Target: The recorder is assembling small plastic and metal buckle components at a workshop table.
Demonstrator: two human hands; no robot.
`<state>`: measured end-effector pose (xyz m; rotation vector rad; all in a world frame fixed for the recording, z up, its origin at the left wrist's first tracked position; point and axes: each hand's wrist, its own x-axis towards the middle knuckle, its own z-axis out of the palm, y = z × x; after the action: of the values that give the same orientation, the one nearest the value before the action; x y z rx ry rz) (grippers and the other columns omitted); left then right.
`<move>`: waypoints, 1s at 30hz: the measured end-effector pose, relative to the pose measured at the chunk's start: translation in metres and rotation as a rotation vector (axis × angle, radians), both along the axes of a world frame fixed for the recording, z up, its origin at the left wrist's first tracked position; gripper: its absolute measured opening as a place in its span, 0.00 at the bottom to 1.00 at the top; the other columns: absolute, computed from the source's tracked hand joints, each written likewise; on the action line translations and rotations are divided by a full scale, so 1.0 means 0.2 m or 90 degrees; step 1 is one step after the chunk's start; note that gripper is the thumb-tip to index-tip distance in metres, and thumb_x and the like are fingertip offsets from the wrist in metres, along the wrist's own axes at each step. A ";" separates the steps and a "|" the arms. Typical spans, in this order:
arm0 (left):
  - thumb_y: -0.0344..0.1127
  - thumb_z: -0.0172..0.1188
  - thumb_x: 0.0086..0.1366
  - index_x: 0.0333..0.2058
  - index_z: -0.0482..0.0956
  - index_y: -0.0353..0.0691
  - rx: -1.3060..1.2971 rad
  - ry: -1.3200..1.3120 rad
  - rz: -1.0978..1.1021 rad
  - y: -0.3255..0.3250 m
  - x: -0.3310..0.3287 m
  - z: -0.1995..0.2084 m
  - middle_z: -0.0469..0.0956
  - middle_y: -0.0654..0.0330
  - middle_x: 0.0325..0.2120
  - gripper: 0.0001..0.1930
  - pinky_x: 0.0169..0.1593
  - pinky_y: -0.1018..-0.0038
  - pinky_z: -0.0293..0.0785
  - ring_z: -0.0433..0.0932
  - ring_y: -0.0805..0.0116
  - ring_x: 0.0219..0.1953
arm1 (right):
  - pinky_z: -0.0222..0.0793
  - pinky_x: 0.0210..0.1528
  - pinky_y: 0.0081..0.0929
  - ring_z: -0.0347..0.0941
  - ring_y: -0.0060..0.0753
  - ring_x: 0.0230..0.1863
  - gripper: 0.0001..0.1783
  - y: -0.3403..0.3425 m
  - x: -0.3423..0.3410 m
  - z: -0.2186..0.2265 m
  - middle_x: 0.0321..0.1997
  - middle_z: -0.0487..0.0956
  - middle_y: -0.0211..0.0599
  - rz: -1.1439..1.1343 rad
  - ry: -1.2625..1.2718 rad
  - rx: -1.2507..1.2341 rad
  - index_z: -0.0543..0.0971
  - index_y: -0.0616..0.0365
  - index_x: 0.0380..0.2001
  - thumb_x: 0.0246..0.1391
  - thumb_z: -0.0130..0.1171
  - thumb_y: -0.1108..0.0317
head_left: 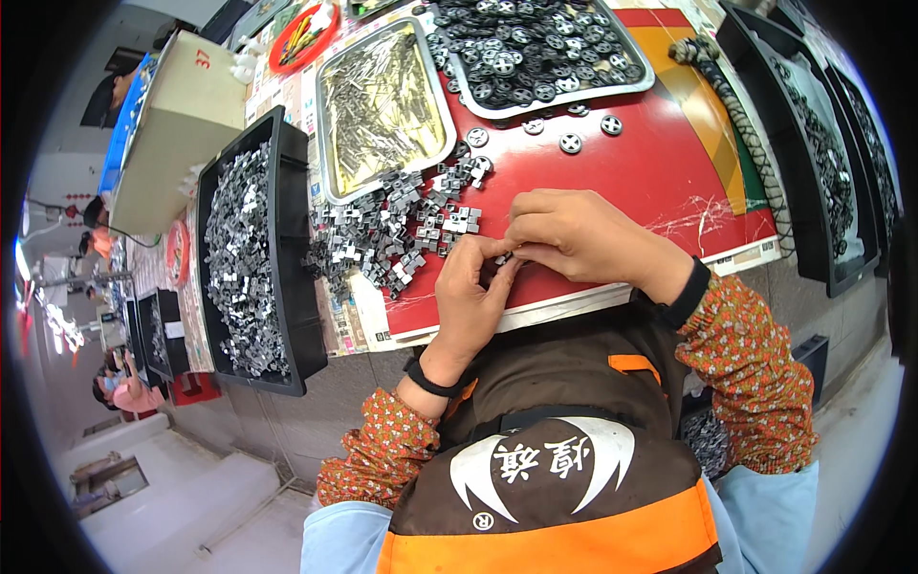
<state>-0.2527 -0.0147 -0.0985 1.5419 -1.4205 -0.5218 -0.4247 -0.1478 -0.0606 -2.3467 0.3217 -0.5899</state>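
Observation:
Near the front edge of the red board, my left hand (470,292) and my right hand (583,234) meet fingertip to fingertip. A small dark part (504,258) shows between the left thumb and forefinger, mostly hidden. The right fingers pinch together right against it; what they hold is covered. Just left of my hands lies a heap of small grey-and-black bracket-like parts (387,230). Beyond it a metal tray (448,143) holds thin metal pins (378,105). Farther right, a second metal tray (643,77) is piled with small black wheels (535,57), and a few loose wheels (570,143) lie before it.
A black bin (295,249) full of small grey parts stands at the left, beside a beige box (182,124). A red round dish (304,38) is at the back. On the right are a braided cord (732,105) and black bins (798,163). Other people (129,387) sit far left.

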 end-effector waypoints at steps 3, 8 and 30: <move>0.25 0.72 0.62 0.39 0.82 0.36 0.009 -0.050 -0.001 0.01 0.00 0.01 0.79 0.58 0.30 0.09 0.34 0.73 0.74 0.77 0.68 0.29 | 0.76 0.41 0.39 0.80 0.47 0.41 0.07 0.00 -0.03 0.05 0.39 0.79 0.39 -0.037 -0.023 0.068 0.81 0.58 0.38 0.55 0.66 0.75; 0.29 0.71 0.63 0.38 0.81 0.37 0.018 -0.023 0.005 0.01 0.01 0.04 0.76 0.57 0.30 0.08 0.33 0.67 0.73 0.77 0.62 0.30 | 0.76 0.40 0.37 0.81 0.45 0.38 0.07 -0.16 -0.16 0.01 0.35 0.80 0.43 -0.350 0.006 0.047 0.82 0.59 0.39 0.57 0.63 0.78; 0.31 0.68 0.65 0.37 0.79 0.38 -0.045 -0.026 0.011 0.01 0.03 0.00 0.78 0.57 0.31 0.07 0.37 0.63 0.74 0.79 0.55 0.34 | 0.75 0.42 0.46 0.79 0.56 0.42 0.12 -0.26 -0.03 -0.01 0.46 0.77 0.42 -0.367 0.313 -0.171 0.80 0.54 0.49 0.63 0.64 0.66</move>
<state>-0.2472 -0.0126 -0.0977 1.5148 -1.4394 -0.4276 -0.4308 -0.2001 -0.0629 -2.6406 1.2384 -0.3103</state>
